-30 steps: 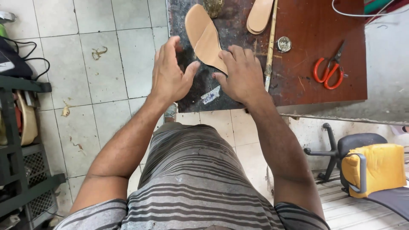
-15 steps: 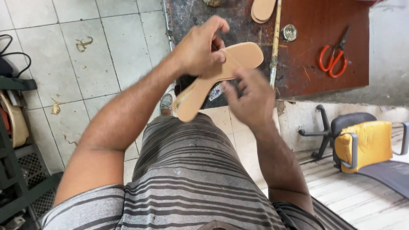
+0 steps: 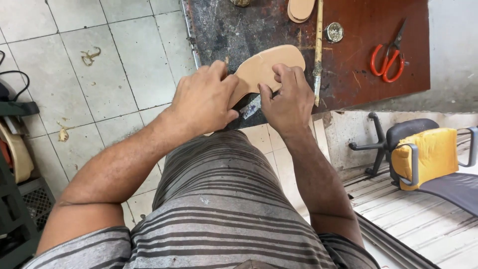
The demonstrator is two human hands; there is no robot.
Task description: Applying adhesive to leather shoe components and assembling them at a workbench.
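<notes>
Tan sole blank (image 3: 266, 67) — now laid flatter over the dark bench edge (image 3: 219, 35), having been tilted up half a second ago. Clamped at its narrow end by left hand (image 3: 204, 97); right hand (image 3: 286, 97) pinched shut on its edge. Red scissors (image 3: 388, 57) lie well apart — untouched.

Tiled workshop floor beside a worn bench

Pale floor tiles (image 3: 124, 55) carry scattered scraps; a dark, stained workbench (image 3: 378, 55) meets a grey concrete wall (image 3: 453, 45), with a yellow-cushioned chair (image 3: 423, 154) below its right edge.
</notes>
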